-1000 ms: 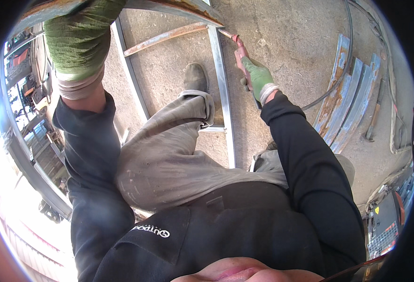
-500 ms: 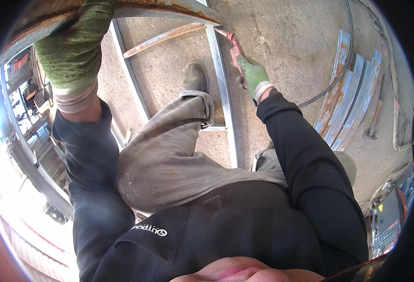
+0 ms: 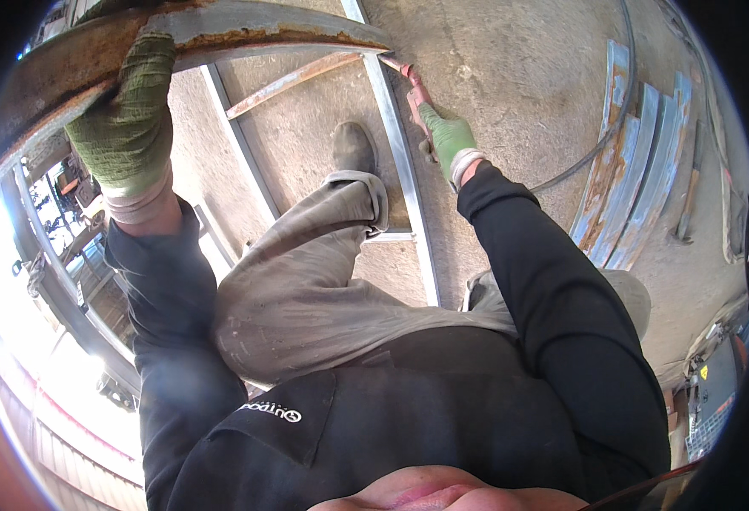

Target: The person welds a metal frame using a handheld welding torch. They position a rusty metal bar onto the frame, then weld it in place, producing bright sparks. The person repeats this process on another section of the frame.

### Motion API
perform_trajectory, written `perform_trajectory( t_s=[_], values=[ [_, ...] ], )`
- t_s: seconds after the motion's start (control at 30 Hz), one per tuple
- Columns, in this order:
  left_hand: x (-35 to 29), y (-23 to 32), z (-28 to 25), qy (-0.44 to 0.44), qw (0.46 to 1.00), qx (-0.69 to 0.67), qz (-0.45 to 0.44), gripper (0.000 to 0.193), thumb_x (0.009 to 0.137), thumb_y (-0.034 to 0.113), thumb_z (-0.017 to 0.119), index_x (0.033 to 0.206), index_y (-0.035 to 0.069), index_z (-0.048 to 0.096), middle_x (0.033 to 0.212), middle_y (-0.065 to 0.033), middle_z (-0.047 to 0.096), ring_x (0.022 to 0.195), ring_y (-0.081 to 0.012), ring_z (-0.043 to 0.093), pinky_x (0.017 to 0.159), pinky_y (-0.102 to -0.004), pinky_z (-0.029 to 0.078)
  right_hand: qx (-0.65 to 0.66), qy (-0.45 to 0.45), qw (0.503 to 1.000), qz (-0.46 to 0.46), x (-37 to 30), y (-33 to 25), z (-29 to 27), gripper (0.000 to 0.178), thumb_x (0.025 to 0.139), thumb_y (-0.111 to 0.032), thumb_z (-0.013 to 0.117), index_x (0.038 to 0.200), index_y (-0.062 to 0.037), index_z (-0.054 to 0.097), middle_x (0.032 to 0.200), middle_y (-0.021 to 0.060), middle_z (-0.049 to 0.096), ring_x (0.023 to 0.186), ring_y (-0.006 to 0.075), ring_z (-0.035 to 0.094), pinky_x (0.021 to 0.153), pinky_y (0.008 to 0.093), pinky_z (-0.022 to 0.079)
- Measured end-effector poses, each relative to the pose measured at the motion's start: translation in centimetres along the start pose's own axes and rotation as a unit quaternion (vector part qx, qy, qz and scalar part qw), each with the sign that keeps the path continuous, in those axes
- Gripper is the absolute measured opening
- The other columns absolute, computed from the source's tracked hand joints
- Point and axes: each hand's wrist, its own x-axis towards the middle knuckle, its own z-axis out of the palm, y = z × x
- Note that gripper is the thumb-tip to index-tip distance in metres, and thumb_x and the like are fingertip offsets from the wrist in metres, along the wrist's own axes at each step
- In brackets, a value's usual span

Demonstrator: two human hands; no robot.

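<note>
My left hand (image 3: 132,128), in a green glove, is closed around a rusty steel beam (image 3: 272,30) that stretches across the upper left. Part of its grip is hidden by the metal. In my right hand (image 3: 449,143), also gloved in green, is a red welding gun (image 3: 417,95). Its thin tip points up and left, close to the beam's right end, where the beam meets a metal frame (image 3: 404,162) on the floor. Contact between tip and metal cannot be made out.
My boot (image 3: 355,149) stands inside the frame, beside a rusty crossbar (image 3: 294,83). Several rusty, bluish steel strips (image 3: 638,170) lie at the right with a hammer (image 3: 689,187). A black cable (image 3: 591,157) runs past them. A grey machine (image 3: 715,392) stands lower right.
The beam and my left hand appear lower in view, with more of the beam showing. My right hand and the welding gun sit slightly farther left. Both grips stay closed.
</note>
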Motion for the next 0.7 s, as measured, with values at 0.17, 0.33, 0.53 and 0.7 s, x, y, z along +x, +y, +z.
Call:
perform_trajectory(
  t_s=[0.17, 0.33, 0.53, 0.7],
  values=[
    [-0.8, -0.4, -0.7, 0.022, 0.998, 0.048, -0.032, 0.032, 0.095, 0.007, 0.071, 0.127, 0.002, 0.067, 0.121, -0.0126, 0.072, 0.111, -0.0246, 0.069, 0.103, -0.0368, 0.051, 0.002, 0.005, 1.000, 0.001, -0.1, 0.3, 0.1, 0.050, 0.098, -0.045, 0.072, 0.137, -0.0148, 0.067, 0.109, 0.0012, 0.074, 0.050, 0.0098, 0.055, 0.043, 0.0257, 0.040],
    [-0.9, 0.2, 0.1, 0.032, 0.998, -0.010, -0.050, 0.033, 0.094, 0.005, 0.073, 0.126, 0.002, 0.067, 0.120, -0.0118, 0.072, 0.110, -0.0235, 0.069, 0.102, -0.0363, 0.051, -0.007, 0.019, 1.000, -0.013, -0.1, 0.8, 0.5, 0.047, 0.100, -0.045, 0.069, 0.133, -0.0117, 0.069, 0.108, 0.0007, 0.075, 0.051, 0.0090, 0.054, 0.046, 0.0269, 0.044],
    [-0.5, 0.6, 0.6, 0.034, 0.997, -0.041, -0.061, 0.034, 0.093, 0.004, 0.074, 0.126, 0.002, 0.067, 0.119, -0.0109, 0.072, 0.109, -0.0221, 0.069, 0.102, -0.0357, 0.052, -0.003, 0.011, 1.000, -0.017, 0.3, 1.3, 0.3, 0.049, 0.100, -0.043, 0.070, 0.138, -0.0124, 0.067, 0.109, 0.0010, 0.074, 0.051, 0.0095, 0.053, 0.045, 0.0262, 0.042],
    [-0.5, 1.0, 0.9, 0.035, 0.996, -0.055, -0.068, 0.035, 0.092, 0.002, 0.076, 0.125, 0.002, 0.066, 0.118, -0.0101, 0.072, 0.109, -0.0209, 0.069, 0.101, -0.0352, 0.052, 0.001, 0.005, 1.000, -0.027, 0.3, 1.2, 0.2, 0.045, 0.102, -0.040, 0.067, 0.135, -0.0104, 0.067, 0.107, 0.0024, 0.075, 0.050, 0.0099, 0.053, 0.046, 0.0271, 0.044]
  ],
)
